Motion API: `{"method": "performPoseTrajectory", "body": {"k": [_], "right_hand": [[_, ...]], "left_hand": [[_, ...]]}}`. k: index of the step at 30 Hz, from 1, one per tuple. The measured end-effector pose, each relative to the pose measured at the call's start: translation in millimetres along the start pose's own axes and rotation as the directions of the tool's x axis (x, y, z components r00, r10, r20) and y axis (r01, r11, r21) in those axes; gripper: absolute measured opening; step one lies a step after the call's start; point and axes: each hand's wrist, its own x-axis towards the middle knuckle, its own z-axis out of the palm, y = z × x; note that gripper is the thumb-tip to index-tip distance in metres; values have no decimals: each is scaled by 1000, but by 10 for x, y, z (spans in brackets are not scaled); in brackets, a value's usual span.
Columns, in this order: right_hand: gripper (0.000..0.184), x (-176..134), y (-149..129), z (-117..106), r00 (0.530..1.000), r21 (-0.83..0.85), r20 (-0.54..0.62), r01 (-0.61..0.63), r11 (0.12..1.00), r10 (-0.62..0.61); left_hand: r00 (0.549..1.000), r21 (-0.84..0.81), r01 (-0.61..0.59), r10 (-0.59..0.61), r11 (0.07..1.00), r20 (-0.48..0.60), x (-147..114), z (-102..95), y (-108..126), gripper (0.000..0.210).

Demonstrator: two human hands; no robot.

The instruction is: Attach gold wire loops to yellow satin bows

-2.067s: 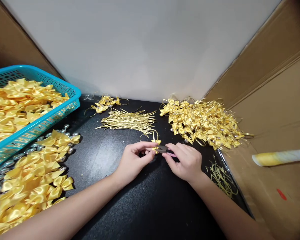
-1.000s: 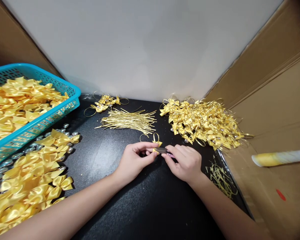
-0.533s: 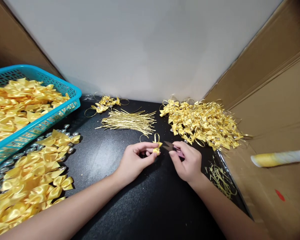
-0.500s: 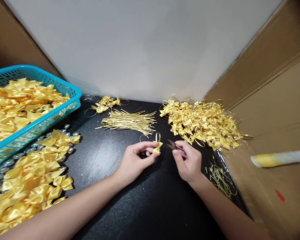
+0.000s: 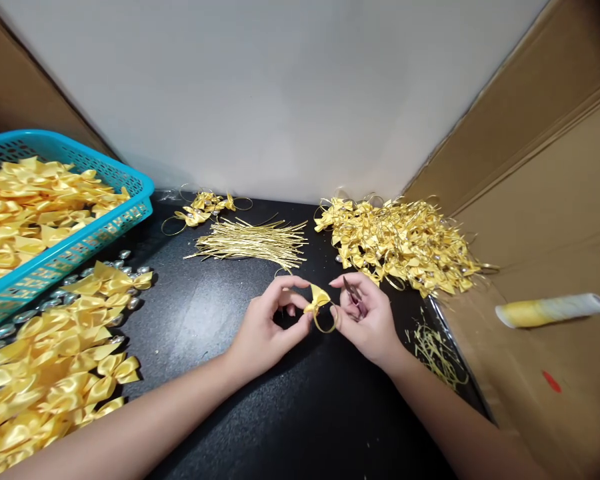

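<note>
Between thumb and fingers, my left hand (image 5: 273, 320) pinches a small yellow satin bow (image 5: 319, 298) with a gold cord loop (image 5: 326, 327) hanging at its right side. My right hand (image 5: 373, 317) keeps a small pair of purplish scissors (image 5: 354, 298) in its palm, blades pointing up and left. The thumb of that hand is close to the loop; whether it touches is unclear. Behind the hands lies a bundle of cut gold cords (image 5: 253, 241). A big heap of looped bows (image 5: 400, 243) lies to the right, and a few more looped bows (image 5: 203, 208) lie at the back left.
A turquoise basket (image 5: 147, 193) full of yellow bows stands at the left. In front of it, loose bows (image 5: 55, 363) and silvery beads (image 5: 50, 303) spread over the black table (image 5: 195, 400). Cord scraps (image 5: 437, 353) lie at the right edge, near a cardboard wall (image 5: 545, 220) with a yellow-white tube (image 5: 553, 311).
The bow has turned, so its loop now hangs at the right instead of standing up. My right hand has moved left to the bow, the scissors shifted back into its palm.
</note>
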Motion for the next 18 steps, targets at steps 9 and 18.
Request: {"method": "performPoseTrajectory", "body": {"k": [9,18], "right_hand": [[14,-48,50,84,992,-142,-121,11,990,-28],[22,-93,64,137,987,-93,-149,-71,993,56]], "left_hand": [[989,257,-132,145,957,-31,2,-8,12,6],[967,180,-248,232,952,105,1,-36,3,11]]}}
